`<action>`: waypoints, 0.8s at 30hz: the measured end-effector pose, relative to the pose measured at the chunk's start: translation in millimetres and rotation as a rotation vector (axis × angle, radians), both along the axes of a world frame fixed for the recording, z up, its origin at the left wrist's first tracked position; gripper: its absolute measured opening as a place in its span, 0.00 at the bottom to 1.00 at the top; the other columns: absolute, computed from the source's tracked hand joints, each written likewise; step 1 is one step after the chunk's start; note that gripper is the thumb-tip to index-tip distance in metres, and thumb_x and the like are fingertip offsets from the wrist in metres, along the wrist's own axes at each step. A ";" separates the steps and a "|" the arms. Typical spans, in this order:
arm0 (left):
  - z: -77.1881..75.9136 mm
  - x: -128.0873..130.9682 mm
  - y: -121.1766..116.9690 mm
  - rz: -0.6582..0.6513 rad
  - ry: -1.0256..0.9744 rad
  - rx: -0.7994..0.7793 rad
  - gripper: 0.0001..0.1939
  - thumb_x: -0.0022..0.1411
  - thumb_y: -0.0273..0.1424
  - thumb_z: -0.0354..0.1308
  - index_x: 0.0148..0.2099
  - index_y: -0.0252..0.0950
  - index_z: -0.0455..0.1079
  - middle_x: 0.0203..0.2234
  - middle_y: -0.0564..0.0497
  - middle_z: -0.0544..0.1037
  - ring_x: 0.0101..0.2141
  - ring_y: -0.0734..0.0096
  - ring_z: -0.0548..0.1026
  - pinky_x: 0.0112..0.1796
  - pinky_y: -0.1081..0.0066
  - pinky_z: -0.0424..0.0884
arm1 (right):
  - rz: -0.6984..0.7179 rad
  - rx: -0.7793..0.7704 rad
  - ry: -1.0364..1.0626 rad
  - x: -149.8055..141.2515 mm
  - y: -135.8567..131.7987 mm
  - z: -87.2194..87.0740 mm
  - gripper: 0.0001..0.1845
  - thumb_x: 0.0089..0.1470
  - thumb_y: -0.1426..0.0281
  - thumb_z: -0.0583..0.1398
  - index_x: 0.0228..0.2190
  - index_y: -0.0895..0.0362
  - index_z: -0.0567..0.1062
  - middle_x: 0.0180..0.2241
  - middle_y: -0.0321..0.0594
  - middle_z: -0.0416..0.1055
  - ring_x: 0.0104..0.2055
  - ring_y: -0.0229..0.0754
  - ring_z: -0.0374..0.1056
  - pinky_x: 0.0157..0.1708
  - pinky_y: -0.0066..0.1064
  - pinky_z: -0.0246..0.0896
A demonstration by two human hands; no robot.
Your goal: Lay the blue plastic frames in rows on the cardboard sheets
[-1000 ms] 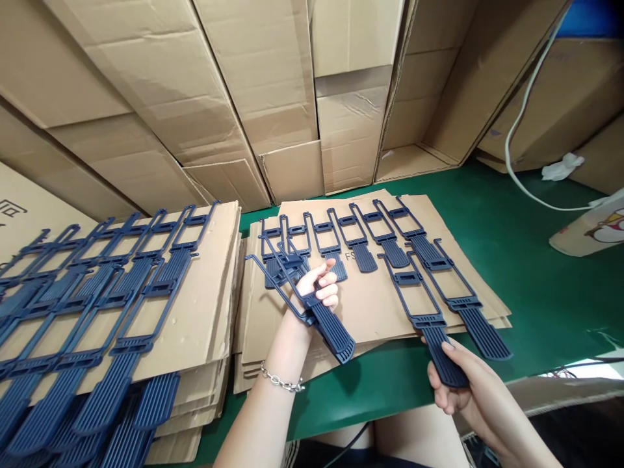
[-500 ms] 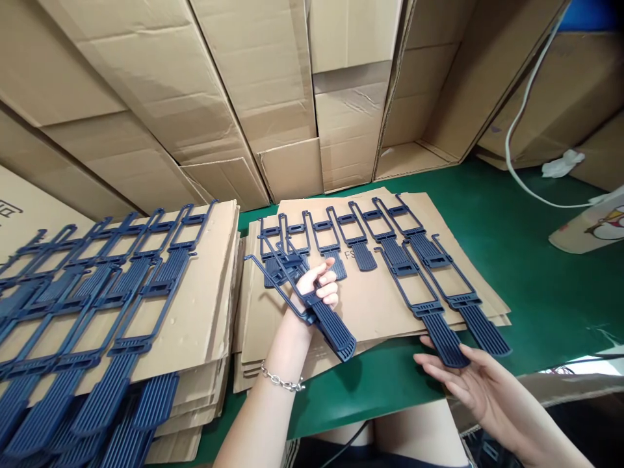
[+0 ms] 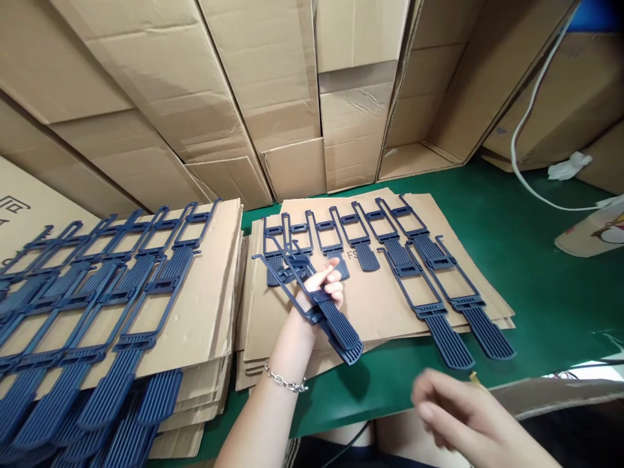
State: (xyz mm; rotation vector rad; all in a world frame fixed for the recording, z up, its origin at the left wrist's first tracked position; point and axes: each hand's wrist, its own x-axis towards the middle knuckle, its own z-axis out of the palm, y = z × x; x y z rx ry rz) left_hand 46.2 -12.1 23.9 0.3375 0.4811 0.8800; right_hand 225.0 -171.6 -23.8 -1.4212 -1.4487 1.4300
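My left hand [image 3: 324, 289] is closed around dark blue plastic frames with ribbed tongues [image 3: 341, 328], at least two overlapping, tilted over the right cardboard pile. Their ribbed ends point down toward the table's front edge. My right hand [image 3: 453, 409], smeared by motion, is over the table's front edge with its fingers curled; whether anything is in it cannot be made out. Just beyond it, a matching dark blue frame [image 3: 429, 305] lies on the cardboard, its ribbed end overhanging. Another such frame [image 3: 470, 296] lies to its right, and several more form a row behind.
A taller cardboard stack [image 3: 214, 279] at left bears many dark blue frames. The right cardboard pile [image 3: 370, 299] rests on a green table [image 3: 546, 260]. Cardboard boxes [image 3: 273, 78] wall off the back. A white cable [image 3: 517, 156] and a cup [image 3: 589, 231] are at right.
My right hand has come away from the ribbed end of the frame, moving down toward me and curling its fingers. My left hand keeps hold of its frames. The view has shifted slightly.
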 end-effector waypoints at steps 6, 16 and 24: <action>0.5 8.3 -7.6 0.064 0.189 0.131 0.07 0.60 0.24 0.44 0.35 0.33 0.64 0.17 0.55 0.66 0.15 0.81 0.67 0.18 0.80 0.67 | -0.097 0.433 -0.419 -58.6 39.8 12.7 0.31 0.48 0.56 0.55 0.53 0.54 0.61 0.40 0.45 0.67 0.37 0.47 0.66 0.34 0.33 0.61; 8.2 2.7 -17.7 -0.147 0.226 0.343 0.13 0.57 0.33 0.51 0.43 0.33 0.66 0.29 0.46 0.73 0.31 0.63 0.74 0.26 0.69 0.71 | -0.310 0.371 -0.049 -45.4 33.3 1.5 0.20 0.56 0.59 0.47 0.22 0.59 0.64 0.17 0.38 0.60 0.18 0.33 0.55 0.19 0.24 0.49; 7.5 -10.7 -10.6 -0.132 0.089 0.416 0.20 0.52 0.21 0.52 0.49 0.37 0.64 0.43 0.46 0.68 0.41 0.66 0.69 0.34 0.68 0.71 | -0.684 -0.017 0.562 -54.5 -11.7 -46.8 0.24 0.44 0.49 0.57 0.20 0.59 0.63 0.17 0.38 0.60 0.17 0.32 0.53 0.15 0.23 0.48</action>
